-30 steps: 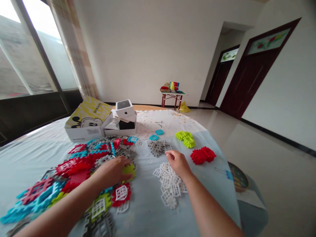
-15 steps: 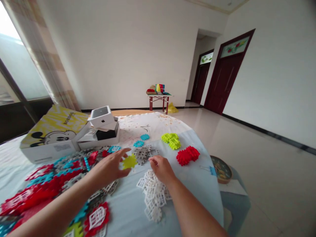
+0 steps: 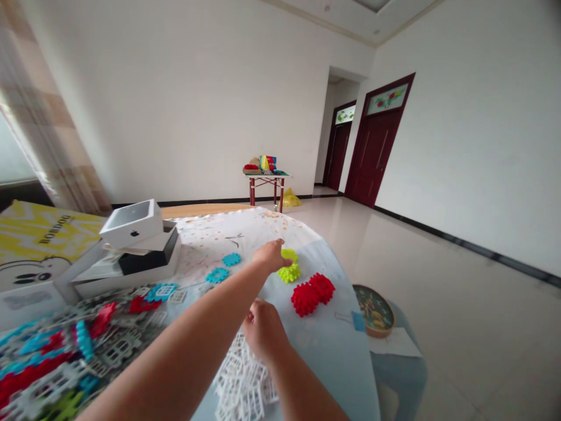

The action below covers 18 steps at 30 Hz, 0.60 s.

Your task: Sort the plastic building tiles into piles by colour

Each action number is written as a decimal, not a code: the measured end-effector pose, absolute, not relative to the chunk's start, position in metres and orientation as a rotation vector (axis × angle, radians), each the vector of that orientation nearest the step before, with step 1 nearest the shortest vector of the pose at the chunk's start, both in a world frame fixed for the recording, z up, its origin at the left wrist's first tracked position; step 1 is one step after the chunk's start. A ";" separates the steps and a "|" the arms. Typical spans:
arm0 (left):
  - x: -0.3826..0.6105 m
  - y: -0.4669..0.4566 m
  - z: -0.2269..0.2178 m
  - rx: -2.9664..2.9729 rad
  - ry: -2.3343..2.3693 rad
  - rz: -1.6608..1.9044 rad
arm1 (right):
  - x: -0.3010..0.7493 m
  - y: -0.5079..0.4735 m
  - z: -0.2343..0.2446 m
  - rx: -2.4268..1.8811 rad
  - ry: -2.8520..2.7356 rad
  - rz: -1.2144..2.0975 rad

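Left hand (image 3: 270,255) spreads at green gears (image 3: 289,272) near the counter's (image 3: 333,362) right edge, grip unclear; right hand (image 3: 265,330) curls closed by white pieces (image 3: 243,377).

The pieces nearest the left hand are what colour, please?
Those pieces are lime green, clearest in the head view.

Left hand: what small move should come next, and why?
Perhaps loosen the left hand at the green pile, releasing anything it may hold; its grip is unclear. It reaches that pile's edge, and the red pile lies separately nearby.
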State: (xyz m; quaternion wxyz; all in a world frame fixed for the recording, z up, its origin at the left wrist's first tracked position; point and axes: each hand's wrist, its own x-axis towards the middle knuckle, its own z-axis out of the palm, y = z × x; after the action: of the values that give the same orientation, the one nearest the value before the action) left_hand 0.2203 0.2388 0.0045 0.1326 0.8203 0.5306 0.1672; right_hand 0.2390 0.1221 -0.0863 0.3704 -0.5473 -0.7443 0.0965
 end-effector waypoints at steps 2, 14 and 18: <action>0.221 0.243 0.002 2.378 1.565 0.491 | 0.239 0.123 -0.085 -1.437 -1.905 0.249; 0.080 0.162 0.010 2.328 1.698 0.699 | 0.245 0.118 -0.081 -1.197 -1.863 0.452; 0.025 0.118 0.003 2.258 1.731 0.663 | 0.246 0.116 -0.079 -1.157 -1.865 0.470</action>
State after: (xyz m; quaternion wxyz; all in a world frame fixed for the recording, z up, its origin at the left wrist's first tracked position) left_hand 0.0249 0.1177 0.0027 0.1101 0.7682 0.5889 0.2257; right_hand 0.2461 0.1156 -0.0789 0.4337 -0.4645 -0.7487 0.1886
